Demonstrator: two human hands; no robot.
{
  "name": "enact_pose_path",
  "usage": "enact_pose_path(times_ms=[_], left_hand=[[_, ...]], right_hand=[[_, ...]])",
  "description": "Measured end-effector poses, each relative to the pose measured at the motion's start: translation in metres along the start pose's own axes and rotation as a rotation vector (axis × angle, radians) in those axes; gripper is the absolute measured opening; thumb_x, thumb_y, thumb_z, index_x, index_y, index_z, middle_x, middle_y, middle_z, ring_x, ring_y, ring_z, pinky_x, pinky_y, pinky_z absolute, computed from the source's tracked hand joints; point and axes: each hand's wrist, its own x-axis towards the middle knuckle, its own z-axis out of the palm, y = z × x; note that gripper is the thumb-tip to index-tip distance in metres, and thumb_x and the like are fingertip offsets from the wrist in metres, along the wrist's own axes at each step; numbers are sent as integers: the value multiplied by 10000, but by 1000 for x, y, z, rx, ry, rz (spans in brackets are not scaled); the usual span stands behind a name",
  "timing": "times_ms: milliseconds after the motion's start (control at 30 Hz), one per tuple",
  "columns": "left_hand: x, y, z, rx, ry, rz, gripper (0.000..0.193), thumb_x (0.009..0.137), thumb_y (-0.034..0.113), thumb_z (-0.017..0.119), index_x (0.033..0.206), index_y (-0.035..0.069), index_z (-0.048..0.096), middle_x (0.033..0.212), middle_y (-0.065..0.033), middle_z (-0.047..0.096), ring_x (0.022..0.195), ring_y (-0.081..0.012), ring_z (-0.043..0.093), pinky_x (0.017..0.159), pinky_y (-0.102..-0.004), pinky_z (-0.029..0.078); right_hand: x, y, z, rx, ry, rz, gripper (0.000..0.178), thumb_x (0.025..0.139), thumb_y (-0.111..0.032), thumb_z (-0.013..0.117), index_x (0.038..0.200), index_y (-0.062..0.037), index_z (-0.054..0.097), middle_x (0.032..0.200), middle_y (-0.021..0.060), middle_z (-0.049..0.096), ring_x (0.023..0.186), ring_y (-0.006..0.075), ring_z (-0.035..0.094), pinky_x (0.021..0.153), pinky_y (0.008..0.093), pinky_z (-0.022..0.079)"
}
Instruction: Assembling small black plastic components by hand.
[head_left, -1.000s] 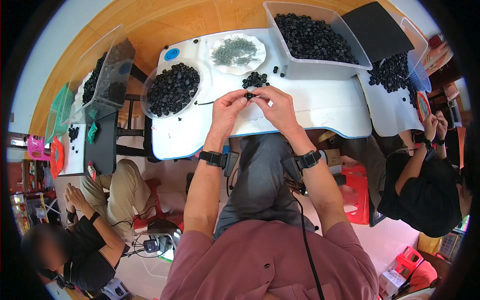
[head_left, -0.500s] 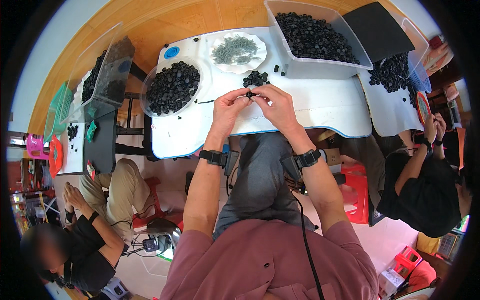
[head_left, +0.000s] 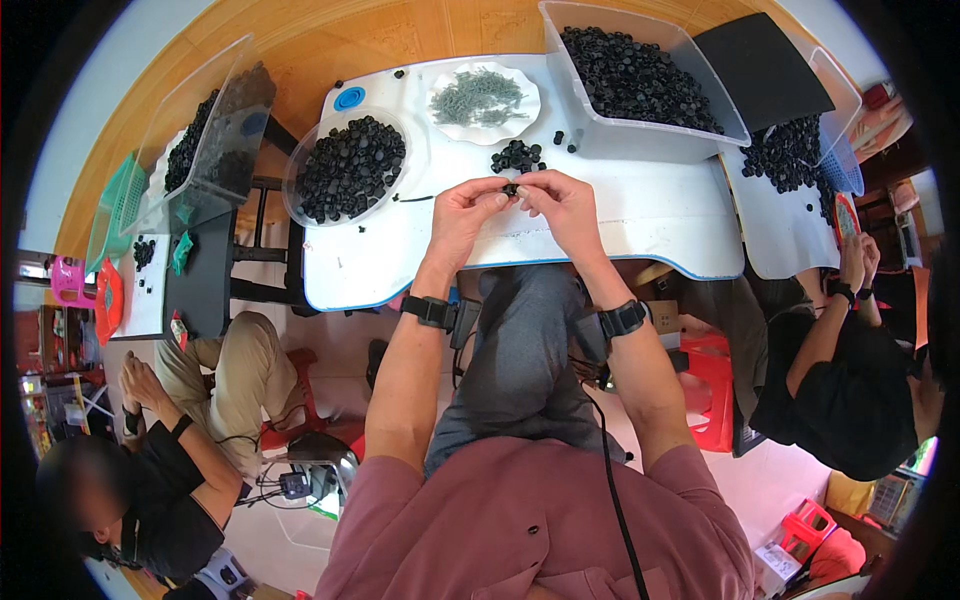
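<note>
In front of me my left hand [head_left: 461, 217] and my right hand [head_left: 563, 205] meet above the near half of the white table [head_left: 650, 225]. Both are closed, thumbs and forefingers pinching one small black plastic part [head_left: 510, 190] between them. Its finer shape is partly covered by the fingertips. Just beyond the fingers lies a small heap of similar black parts [head_left: 518, 156]. A short dark strip [head_left: 414, 198] rests on the table left of my left hand.
A round clear tub [head_left: 291, 190] of black pieces stands left. A scalloped white plate [head_left: 534, 108] holds thin grey-green pieces [head_left: 478, 95]. Back right is a large clear bin [head_left: 655, 142] full of black pieces. People sit working on both sides, near red stools [head_left: 712, 395].
The pinched part has turned slightly between my fingertips, and my right fingers have curled closer around it. The whole view has shifted a little.
</note>
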Motion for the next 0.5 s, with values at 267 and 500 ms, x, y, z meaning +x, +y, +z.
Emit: enact_pose_path(times_ms=[267,500], left_hand=[[-2,2,0,19,-1,-4,259,922,-26,657,1178,-63,656,1105,-148,707,983,-198,698,902,-301,573],[-2,7,6,63,56,-39,253,909,-27,668,1158,-72,680,1058,-145,723,932,-171,701,854,-263,576]], right_hand=[[8,-4,-7,255,-108,271,111,894,-34,689,996,3,711,814,63,706,701,112,630,648,246,489],[13,-8,-10,192,-138,311,101,881,-44,704,966,11,707,822,81,724,710,120,658,644,244,504]])
